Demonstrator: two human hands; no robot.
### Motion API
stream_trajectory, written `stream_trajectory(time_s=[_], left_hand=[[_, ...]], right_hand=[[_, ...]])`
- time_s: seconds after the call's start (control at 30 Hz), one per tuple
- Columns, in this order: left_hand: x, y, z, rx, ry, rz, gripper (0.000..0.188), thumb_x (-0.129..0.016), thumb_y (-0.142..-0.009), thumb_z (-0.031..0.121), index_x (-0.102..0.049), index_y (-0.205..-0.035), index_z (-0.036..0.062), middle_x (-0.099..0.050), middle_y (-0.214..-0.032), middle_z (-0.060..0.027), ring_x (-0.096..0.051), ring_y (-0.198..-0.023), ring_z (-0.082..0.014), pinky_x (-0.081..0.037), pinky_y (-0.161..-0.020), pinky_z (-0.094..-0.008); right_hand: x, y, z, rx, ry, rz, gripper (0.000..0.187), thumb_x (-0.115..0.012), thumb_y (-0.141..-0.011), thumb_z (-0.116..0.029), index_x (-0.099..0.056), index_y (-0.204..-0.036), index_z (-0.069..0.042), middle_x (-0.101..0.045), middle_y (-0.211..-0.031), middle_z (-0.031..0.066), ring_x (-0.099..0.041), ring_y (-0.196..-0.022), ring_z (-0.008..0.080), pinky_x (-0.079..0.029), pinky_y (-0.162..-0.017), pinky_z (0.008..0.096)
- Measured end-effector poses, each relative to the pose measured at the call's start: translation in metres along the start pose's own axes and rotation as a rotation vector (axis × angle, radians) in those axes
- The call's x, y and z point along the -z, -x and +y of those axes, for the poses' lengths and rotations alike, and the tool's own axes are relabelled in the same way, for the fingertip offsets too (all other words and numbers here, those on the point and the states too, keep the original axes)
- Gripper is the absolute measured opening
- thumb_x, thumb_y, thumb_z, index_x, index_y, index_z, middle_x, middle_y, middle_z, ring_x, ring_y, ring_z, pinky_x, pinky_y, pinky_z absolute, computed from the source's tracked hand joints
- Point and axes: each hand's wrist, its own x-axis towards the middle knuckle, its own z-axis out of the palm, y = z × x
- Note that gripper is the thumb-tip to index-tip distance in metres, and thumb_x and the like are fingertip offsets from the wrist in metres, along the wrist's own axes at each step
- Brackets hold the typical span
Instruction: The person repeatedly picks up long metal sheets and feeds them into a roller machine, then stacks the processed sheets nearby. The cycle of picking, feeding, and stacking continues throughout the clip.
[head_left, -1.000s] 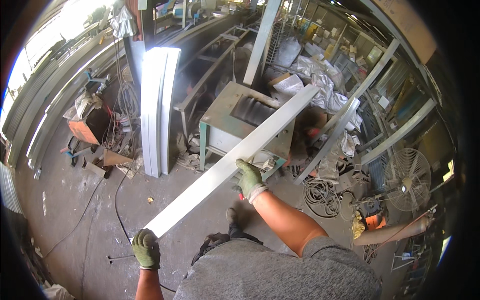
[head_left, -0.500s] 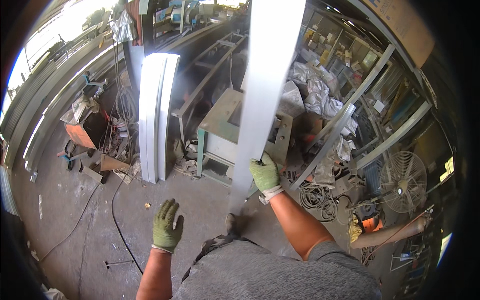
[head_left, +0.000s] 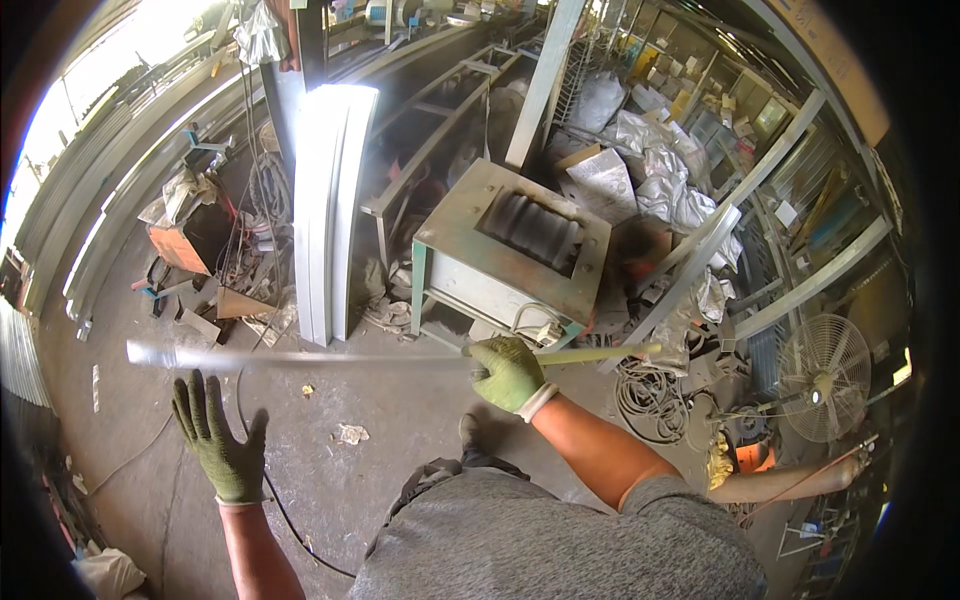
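A long, thin metal strip [head_left: 330, 361], blurred by motion, lies level across the view in front of me. Around it, right of its middle, my gloved right hand [head_left: 510, 375] is closed. My left hand [head_left: 222, 440], in a matching green glove, is stretched out with fingers spread just below the strip's left end. Whether its fingertips touch the strip I cannot tell. Just beyond the strip, shiny metal profiles [head_left: 328, 225] stand together on end.
A metal worktable [head_left: 460, 215] with a dark ribbed roller in its top stands ahead. A pedestal fan [head_left: 820, 385] and coiled cable [head_left: 650, 400] lie to the right. Long profiles [head_left: 120, 190] fill the left side. A black cable [head_left: 285, 510] crosses the floor.
The strip has swung from upright to level, its far part dropping to the left. My left hand has moved left and spread its fingers; my right hand keeps its grip.
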Motion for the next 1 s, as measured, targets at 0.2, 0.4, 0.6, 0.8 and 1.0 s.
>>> stream_trajectory(time_s=[0.2,0.4,0.6,0.8,1.0], left_hand=[[-0.027,0.098,0.003,0.257,-0.043,-0.618,0.111,-0.102,-0.073,0.031,-0.049,-0.168,0.0114,-0.058,-0.167,-0.0167,-0.052,-0.153,-0.0458,-0.033,-0.135,-0.0629],[-0.076,0.206,0.040,0.316,0.161,-1.091,0.073,-0.087,-0.083,0.027,-0.067,-0.153,0.0138,-0.067,-0.156,-0.0240,-0.063,-0.141,-0.0512,-0.055,-0.116,-0.0571],[-0.116,0.229,0.116,0.588,0.416,-1.200,0.049,-0.075,-0.095,0.026,-0.069,-0.143,0.0179,-0.079,-0.127,-0.0238,-0.077,-0.114,-0.0484,-0.062,-0.096,-0.0566],[-0.174,0.163,0.201,0.592,0.354,-1.237,0.028,-0.074,-0.101,0.040,-0.071,-0.120,0.0207,-0.082,-0.113,-0.0177,-0.078,-0.105,-0.0479,-0.061,-0.086,-0.0589],[-0.230,0.085,0.270,0.500,0.376,-1.192,0.027,-0.067,-0.106,0.037,-0.073,-0.126,0.0202,-0.082,-0.114,-0.0213,-0.077,-0.109,-0.0484,-0.061,-0.091,-0.0578]], right_hand=[[-0.023,-0.003,0.041,0.192,0.047,-0.188,0.034,-0.080,-0.076,-0.014,-0.084,-0.110,-0.013,-0.083,-0.113,0.0074,-0.076,-0.109,0.0318,-0.056,-0.103,0.0498],[-0.050,-0.026,0.103,0.394,0.029,-0.394,0.035,-0.077,-0.077,-0.020,-0.087,-0.109,-0.014,-0.084,-0.111,0.0069,-0.075,-0.111,0.0298,-0.054,-0.109,0.0481],[-0.068,-0.047,0.176,0.384,0.105,-0.658,0.039,-0.075,-0.082,-0.024,-0.087,-0.118,-0.015,-0.084,-0.123,0.0048,-0.072,-0.122,0.0278,-0.050,-0.116,0.0462],[-0.055,-0.082,0.251,0.240,0.367,-0.690,0.027,-0.073,-0.088,-0.026,-0.086,-0.111,-0.021,-0.083,-0.121,0.0028,-0.072,-0.125,0.0253,-0.043,-0.123,0.0476],[-0.013,-0.123,0.332,0.160,0.461,-0.642,0.019,-0.071,-0.089,-0.022,-0.087,-0.101,-0.024,-0.083,-0.111,0.0021,-0.072,-0.123,0.0254,-0.038,-0.127,0.0486]])
